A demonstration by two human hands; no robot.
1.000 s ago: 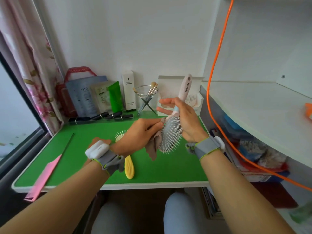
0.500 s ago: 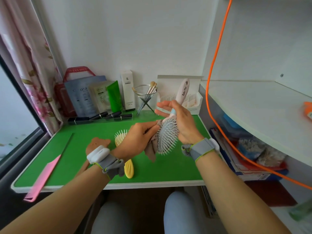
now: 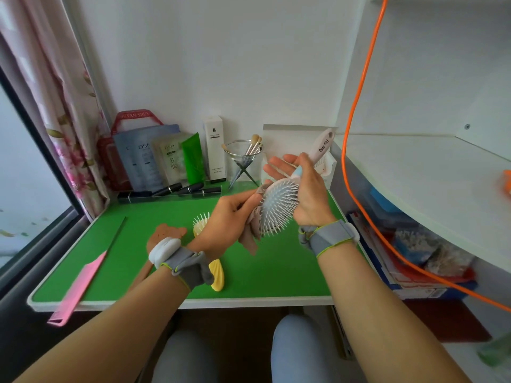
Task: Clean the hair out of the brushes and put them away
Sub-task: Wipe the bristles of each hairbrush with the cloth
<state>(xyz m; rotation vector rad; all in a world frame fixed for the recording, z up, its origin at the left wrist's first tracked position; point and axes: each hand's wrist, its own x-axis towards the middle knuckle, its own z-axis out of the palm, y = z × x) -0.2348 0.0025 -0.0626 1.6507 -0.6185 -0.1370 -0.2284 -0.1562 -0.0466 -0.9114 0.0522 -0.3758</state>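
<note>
Above the green table (image 3: 276, 266), my right hand (image 3: 307, 194) holds a white oval hairbrush (image 3: 278, 207) by the neck, thumb curled over it and fingers stretched out behind; its pink handle points up and away. My left hand (image 3: 232, 219) pinches a brownish cloth (image 3: 253, 230) against the brush's bristles. A yellow brush (image 3: 214, 269) lies on the table under my left wrist, partly hidden. Beside it lies a brown brush (image 3: 168, 230), also partly covered. A pink tail comb (image 3: 80, 286) lies at the table's left front corner, overhanging the edge.
Along the back wall stand sachets (image 3: 154, 158), a green tube (image 3: 193, 158), a white box (image 3: 215, 149), a glass holder with makeup brushes (image 3: 244, 156) and a white organiser (image 3: 326, 164). Black tubes (image 3: 179, 189) lie in front. An orange cable (image 3: 356, 106) hangs at right by white shelves.
My left hand has slid the cloth up along the bristles toward the top of the brush head. The brush has tilted slightly, its handle leaning further right.
</note>
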